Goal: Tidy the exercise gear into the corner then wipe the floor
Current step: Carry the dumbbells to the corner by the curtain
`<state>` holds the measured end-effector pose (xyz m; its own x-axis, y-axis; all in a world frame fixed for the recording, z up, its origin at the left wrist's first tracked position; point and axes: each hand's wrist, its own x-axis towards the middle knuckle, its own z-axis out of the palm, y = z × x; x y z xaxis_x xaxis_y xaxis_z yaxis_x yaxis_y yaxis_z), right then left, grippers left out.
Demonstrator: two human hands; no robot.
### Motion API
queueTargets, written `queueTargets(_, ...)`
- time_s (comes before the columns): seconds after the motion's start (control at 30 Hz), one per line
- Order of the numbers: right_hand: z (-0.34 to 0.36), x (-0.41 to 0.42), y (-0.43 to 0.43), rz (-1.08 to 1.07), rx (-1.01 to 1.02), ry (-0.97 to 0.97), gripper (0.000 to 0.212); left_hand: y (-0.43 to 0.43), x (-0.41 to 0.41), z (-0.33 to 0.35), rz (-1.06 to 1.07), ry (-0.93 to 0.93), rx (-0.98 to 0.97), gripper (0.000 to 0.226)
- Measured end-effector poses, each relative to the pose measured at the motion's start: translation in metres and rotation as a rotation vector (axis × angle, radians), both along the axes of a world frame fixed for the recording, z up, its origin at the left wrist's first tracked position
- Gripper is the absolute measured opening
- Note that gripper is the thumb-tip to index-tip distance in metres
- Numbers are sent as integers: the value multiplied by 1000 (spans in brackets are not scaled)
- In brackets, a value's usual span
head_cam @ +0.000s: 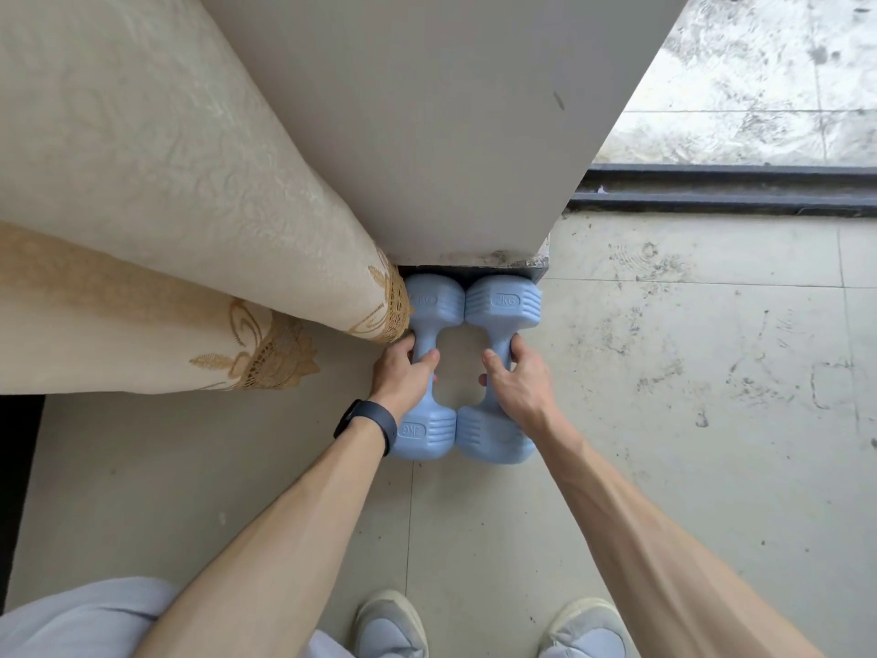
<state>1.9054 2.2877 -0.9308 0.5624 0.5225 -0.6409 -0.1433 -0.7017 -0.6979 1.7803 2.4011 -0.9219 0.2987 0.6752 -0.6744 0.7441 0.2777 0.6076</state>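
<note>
Head view: two pale-blue dumbbells laid side by side on floor [664, 372], heads touching, far ends set against base of grey wall [427, 135]. Handle of left dumbbell [434, 301] gripped by left hand [403, 377], fingers curled round it; curtain [190, 206] hem seen just beside its far head. Handle of right dumbbell [503, 303] gripped by right hand [515, 377], thumb on inner side. Dark wristband [368, 422] worn on left wrist. Door track [721, 190] seen right of wall.

Soft even daylight, sharp focus — wide-angle bending at edges

Grey wall [427, 135], curtain [142, 159], seemingly grimy tiles [688, 372]
</note>
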Motion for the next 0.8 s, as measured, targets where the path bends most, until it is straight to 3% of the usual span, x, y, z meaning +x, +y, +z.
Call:
queueTargets(0.37, -14, 2, 2, 112, -63, -102, 15, -4, 5, -1, 0, 65, 10, 18)
queueTargets(0.43, -9, 5, 4, 200, -147, -143, 23, -5, 6, 6, -93, 133, 7, 31)
queueTargets(0.5, 4, 19, 2, 401, -311, -171, 46, -11, 6, 18, -238, 260, 23, 52)
queueTargets(0.57, 26, 36, -6, 555, -446, -212, 65, -23, 4, 42, -362, 366, 70, 59)
queueTargets(0.8, 192, 24, -67, 625, -444, -251, 42, -79, -29, 193, -706, 495, 169, 49)
